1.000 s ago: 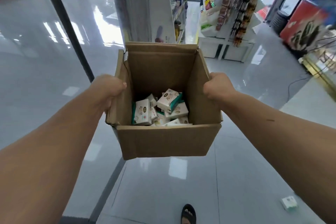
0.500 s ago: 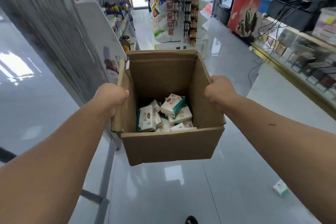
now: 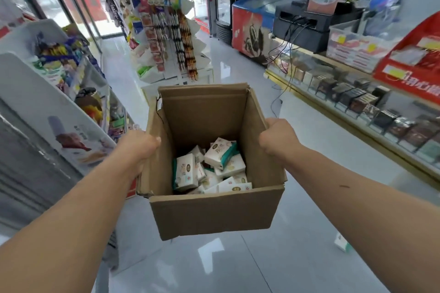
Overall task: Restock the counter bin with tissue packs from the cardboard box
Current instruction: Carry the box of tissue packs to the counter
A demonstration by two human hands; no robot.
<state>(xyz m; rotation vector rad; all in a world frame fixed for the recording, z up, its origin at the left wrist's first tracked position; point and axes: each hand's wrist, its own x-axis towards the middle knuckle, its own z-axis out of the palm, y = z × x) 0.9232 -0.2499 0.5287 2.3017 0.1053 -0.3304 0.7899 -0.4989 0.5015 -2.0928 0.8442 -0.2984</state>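
Note:
I hold an open brown cardboard box (image 3: 212, 216) in front of me, above the shiny floor. My left hand (image 3: 139, 147) is closed over its left wall and my right hand (image 3: 277, 137) over its right wall. Several white and teal tissue packs (image 3: 214, 166) lie jumbled at the bottom of the box. A clear plastic bin (image 3: 354, 47) with a few items stands on the glass counter (image 3: 357, 102) at the right.
A white snack shelf (image 3: 59, 93) stands close on the left, and a hanging-goods rack (image 3: 166, 38) straight ahead. A red freezer (image 3: 252, 28) and black till equipment (image 3: 302, 24) sit beyond the counter. One loose tissue pack (image 3: 342, 244) lies on the floor at the right.
The view has swung right from the glass doorway toward the shop interior and counter. Both hands keep the same hold on the box.

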